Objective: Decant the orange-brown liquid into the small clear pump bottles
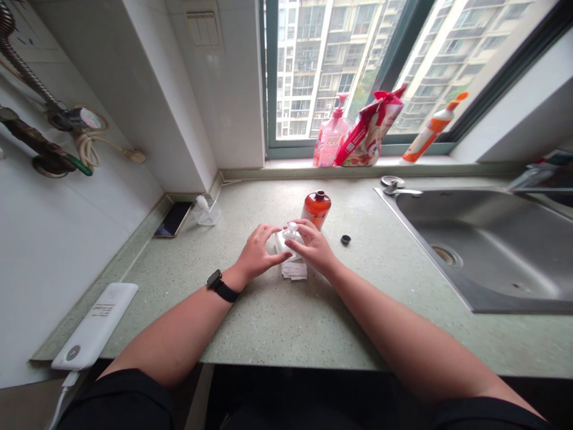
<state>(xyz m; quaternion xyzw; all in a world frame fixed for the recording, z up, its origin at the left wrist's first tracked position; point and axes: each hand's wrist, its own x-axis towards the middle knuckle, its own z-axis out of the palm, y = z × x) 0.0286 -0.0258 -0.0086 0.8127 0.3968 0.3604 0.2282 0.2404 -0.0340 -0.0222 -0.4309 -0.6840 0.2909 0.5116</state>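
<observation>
A small clear bottle (280,243) with a white pump top (292,227) stands on the counter between my hands. My left hand (258,254) curves around its left side, thumb in front and fingers behind. Around the pump top, my right hand (317,249) has its thumb in front and its fingers at the back. A white slip of paper (294,272) lies just in front of the bottle. Right behind my right hand is an uncapped orange bottle (317,206), its lower part hidden. A black cap (345,240) rests to the right.
At the left are a second clear pump bottle (208,215), a phone (173,220) and a white power bank (96,325) with a cable. A steel sink (487,239) fills the right side. A pink pump bottle (330,140), a red bag (369,134) and an orange-white bottle (427,137) line the windowsill.
</observation>
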